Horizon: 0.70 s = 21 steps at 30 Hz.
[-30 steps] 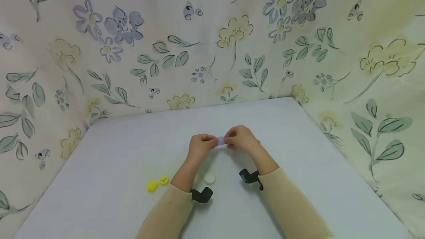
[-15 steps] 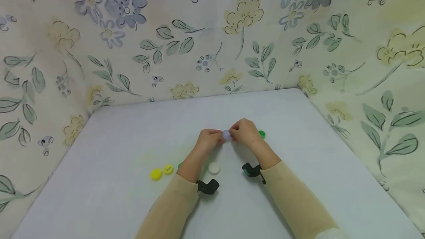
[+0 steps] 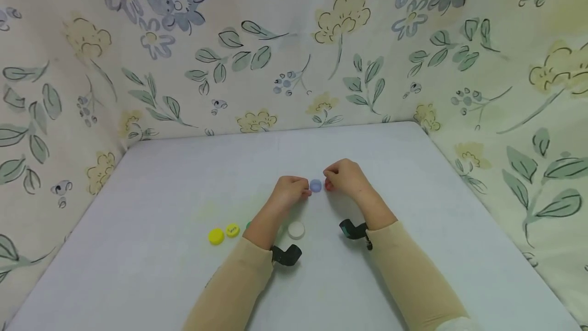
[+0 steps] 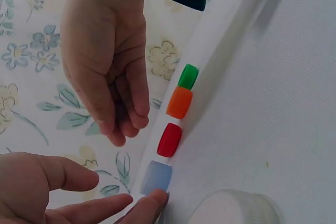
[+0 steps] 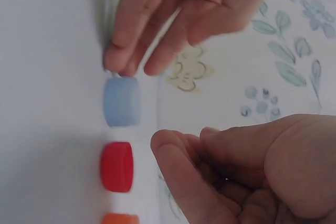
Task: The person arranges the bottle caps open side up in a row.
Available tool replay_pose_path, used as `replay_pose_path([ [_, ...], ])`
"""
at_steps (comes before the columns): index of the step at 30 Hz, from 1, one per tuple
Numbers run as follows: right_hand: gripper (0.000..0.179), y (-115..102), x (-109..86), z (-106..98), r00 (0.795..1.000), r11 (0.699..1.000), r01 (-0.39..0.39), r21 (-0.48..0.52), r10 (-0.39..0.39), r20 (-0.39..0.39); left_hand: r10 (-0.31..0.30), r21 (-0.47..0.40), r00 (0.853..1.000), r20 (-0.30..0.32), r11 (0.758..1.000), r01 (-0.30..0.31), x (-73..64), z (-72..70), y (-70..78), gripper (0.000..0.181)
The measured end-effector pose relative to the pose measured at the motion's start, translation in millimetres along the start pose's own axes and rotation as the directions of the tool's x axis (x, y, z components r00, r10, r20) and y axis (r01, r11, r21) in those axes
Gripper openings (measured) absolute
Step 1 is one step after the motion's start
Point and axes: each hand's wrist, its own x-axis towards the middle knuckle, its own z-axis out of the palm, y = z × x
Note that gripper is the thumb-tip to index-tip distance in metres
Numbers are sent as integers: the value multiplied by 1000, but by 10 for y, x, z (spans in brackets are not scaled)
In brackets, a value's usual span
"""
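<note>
A light blue bottle cap (image 3: 315,185) stands on the white table between the two hands. The left hand (image 3: 290,191) is just left of it, its fingertips right at the cap's side and its thumb raised away. On the other side, the right hand (image 3: 347,178) is apart from the blue cap, fingers loosely bent around nothing. Beside the blue cap, in a row, sit a red cap (image 5: 116,167), an orange cap (image 4: 180,103) and a green cap (image 4: 188,76). From the head, the right hand hides most of that row.
Nearer the body lie a white cap (image 3: 296,230) and two yellow caps (image 3: 216,236). A bit of green (image 3: 248,225) shows beside the left forearm, which hides the rest. A flower-patterned curtain (image 3: 257,80) borders the table (image 3: 138,249) at the back and sides.
Both hands pinched the blue cap a second ago; now their fingers have let go and it stands alone. The right hand has drawn off to the right. The head view has tilted slightly down.
</note>
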Motion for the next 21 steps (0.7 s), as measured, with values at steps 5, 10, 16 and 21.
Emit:
replay_pose_path([
  [5,31,10,-49,-98,999,1000,15,2,-15,-42,-3,-13,1000,10,1000,3,-25,-34,42,34],
  [10,32,54,-142,-46,1000,995,6,100,-5,-10,-2,9,999,48,1000,2,-76,-126,29,35],
  [16,29,-36,-318,145,981,954,22,300,-79,178,105,289,989,107,948,-132,-302,-461,19,27],
  [21,28,-211,-492,231,942,984,71,166,-121,312,158,428,940,301,859,-281,-507,-626,28,21],
])
